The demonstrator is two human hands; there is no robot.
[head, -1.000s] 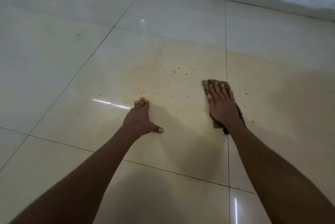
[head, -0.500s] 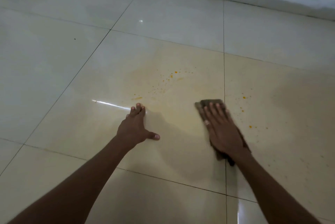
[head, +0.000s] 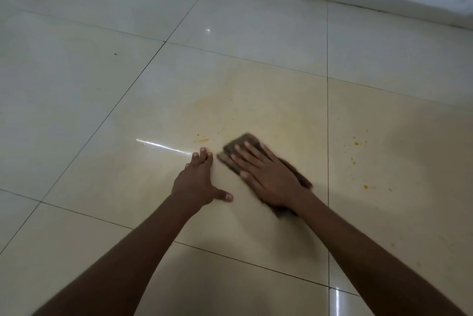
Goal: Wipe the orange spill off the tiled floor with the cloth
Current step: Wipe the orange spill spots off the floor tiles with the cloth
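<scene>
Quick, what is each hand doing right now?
Left hand: open, flat on the tiled floor, holding nothing.
Right hand: open, straight fingers pressing the cloth to the floor.

Person, seen from a head-worn camera: two forearms and two hands only
Left hand (head: 195,182): bare, no glove, no ring visible; short, trimmed nails, the thumbnail plainly showing
Left forearm: bare from wrist to the frame's lower edge; no sleeve, cuff, watch or band in view
Right hand (head: 268,175): bare, no glove, no ring visible; short nails, outline slightly blurred
Right forearm: bare from wrist to the frame's lower right edge; no sleeve, watch or bracelet in view
Clothing: none enters the picture
Markings: none discernible in the dim light
</scene>
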